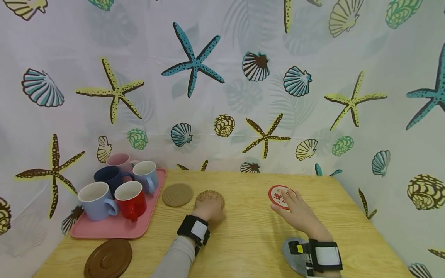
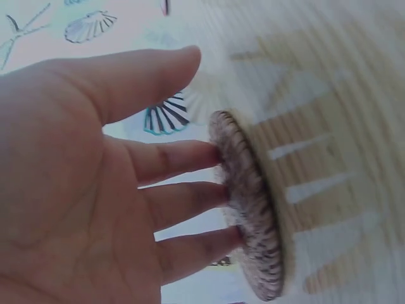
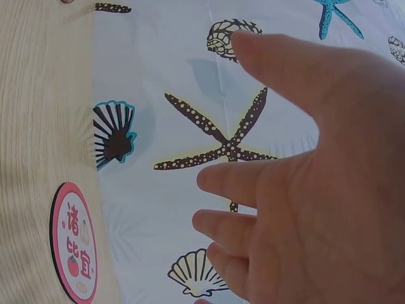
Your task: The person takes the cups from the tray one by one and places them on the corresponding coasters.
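Note:
A round woven coaster (image 1: 213, 194) lies on the wooden table, partly hidden by my left hand (image 1: 209, 210). In the left wrist view, straight fingertips touch the face of this woven coaster (image 2: 250, 209), and the thumb stands apart from it. My right hand (image 1: 298, 214) hovers with fingers spread close to a white coaster with a red rim (image 1: 275, 195). That red-rimmed coaster (image 3: 74, 244) shows printed characters in the right wrist view, with the fingers apart from it. Nothing is in the right hand.
Left of the hands, a pink tray (image 1: 139, 228) bears several mugs, among them a red mug (image 1: 131, 200). Beside it lies a tan coaster (image 1: 177, 195), with a brown wooden coaster (image 1: 109, 258) nearer. A grey coaster (image 1: 292, 256) sits partly under the right wrist. A patterned curtain (image 1: 222, 96) hangs behind.

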`<state>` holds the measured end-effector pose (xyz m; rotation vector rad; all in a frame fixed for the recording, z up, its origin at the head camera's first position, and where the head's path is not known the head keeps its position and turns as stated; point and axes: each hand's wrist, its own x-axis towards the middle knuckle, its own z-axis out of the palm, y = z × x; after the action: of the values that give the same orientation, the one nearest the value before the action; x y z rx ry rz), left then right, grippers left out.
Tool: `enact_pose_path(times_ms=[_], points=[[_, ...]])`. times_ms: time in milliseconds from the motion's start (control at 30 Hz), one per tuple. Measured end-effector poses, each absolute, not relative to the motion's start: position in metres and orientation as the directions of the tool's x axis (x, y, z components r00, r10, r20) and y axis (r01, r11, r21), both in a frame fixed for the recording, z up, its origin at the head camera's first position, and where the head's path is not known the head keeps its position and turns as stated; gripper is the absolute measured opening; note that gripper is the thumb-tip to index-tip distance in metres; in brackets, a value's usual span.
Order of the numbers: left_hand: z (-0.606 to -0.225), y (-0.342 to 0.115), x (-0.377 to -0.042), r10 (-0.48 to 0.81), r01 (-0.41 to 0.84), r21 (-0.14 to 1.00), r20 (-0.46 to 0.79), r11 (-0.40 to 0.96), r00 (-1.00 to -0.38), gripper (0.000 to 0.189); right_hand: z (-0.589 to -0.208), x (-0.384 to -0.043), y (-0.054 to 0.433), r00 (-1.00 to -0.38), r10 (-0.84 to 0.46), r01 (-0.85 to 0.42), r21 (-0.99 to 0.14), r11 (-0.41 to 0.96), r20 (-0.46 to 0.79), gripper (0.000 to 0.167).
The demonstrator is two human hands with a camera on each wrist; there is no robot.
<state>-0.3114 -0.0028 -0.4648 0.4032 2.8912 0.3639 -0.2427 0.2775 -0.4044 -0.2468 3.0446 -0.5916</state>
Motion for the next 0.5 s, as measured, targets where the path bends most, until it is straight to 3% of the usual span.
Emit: enact_pose_path(times_ms=[500], points=[[-0.481, -0.008, -0.33, 0.284, 0.232, 0.34, -0.111, 0.911, -0.952, 0.061, -0.411, -0.245, 0.293, -0.991, -0.129, -0.127, -0.38, 0.916, 0.019, 0.085]])
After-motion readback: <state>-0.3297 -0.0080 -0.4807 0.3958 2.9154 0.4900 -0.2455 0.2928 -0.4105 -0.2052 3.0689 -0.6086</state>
